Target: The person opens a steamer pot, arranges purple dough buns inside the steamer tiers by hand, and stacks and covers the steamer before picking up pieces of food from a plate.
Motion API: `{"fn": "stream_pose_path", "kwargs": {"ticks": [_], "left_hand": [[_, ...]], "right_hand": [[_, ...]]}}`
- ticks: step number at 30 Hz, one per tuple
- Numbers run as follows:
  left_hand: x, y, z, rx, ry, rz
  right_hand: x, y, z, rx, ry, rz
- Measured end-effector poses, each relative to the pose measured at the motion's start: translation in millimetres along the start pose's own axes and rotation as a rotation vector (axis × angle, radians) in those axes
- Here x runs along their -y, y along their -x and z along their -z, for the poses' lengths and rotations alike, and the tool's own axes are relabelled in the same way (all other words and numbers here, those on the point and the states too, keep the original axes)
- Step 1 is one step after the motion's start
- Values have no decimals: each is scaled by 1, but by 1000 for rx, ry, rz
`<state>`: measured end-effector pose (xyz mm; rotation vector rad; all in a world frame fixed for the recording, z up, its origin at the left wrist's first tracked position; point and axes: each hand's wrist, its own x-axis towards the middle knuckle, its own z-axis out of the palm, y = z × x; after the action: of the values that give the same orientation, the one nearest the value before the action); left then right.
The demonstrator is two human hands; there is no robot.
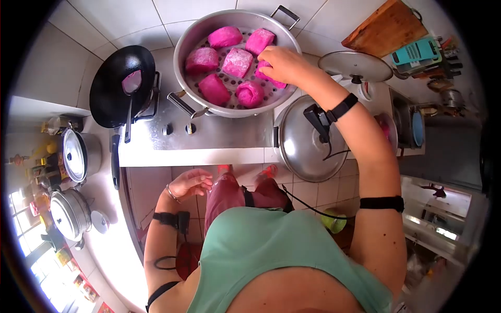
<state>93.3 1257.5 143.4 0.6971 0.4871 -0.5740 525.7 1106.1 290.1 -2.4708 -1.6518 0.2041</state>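
A wide metal steamer pot (180,65) with a perforated tray stands on the stove and holds several bright pink buns, one of them a pink bun (237,62) near the middle. My right hand (282,63) reaches over the pot's right side, its fingers curled round a pink bun (270,77) that rests on the tray and is partly covered by the hand. Below the counter edge, in front of my body, my left hand (192,183) hangs with loosely bent fingers, apart from one another, and nothing in it.
A black wok (112,99) with a spatula (130,104) sits left of the steamer. Right of it lies a large metal lid (308,141), with a glass lid (360,65) behind. Lidded pots (91,154) stand at far left. A wooden board (381,28) leans at the back right.
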Motion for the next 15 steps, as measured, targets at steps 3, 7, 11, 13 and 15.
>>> {"fn": "stream_pose_path", "kwargs": {"ticks": [3,7,11,13,15], "left_hand": [[13,9,11,-23,59,-13],[23,15,22,-64,99,-18],[26,18,32,-81,118,-21],[27,18,35,-85,148,-32],[27,18,35,-93,161,-22]], "right_hand": [[-2,-8,-14,-31,26,51],[6,-7,-17,20,129,57],[20,8,2,126,178,-28],[13,12,-3,102,156,-7],[7,17,-8,75,134,7]]}}
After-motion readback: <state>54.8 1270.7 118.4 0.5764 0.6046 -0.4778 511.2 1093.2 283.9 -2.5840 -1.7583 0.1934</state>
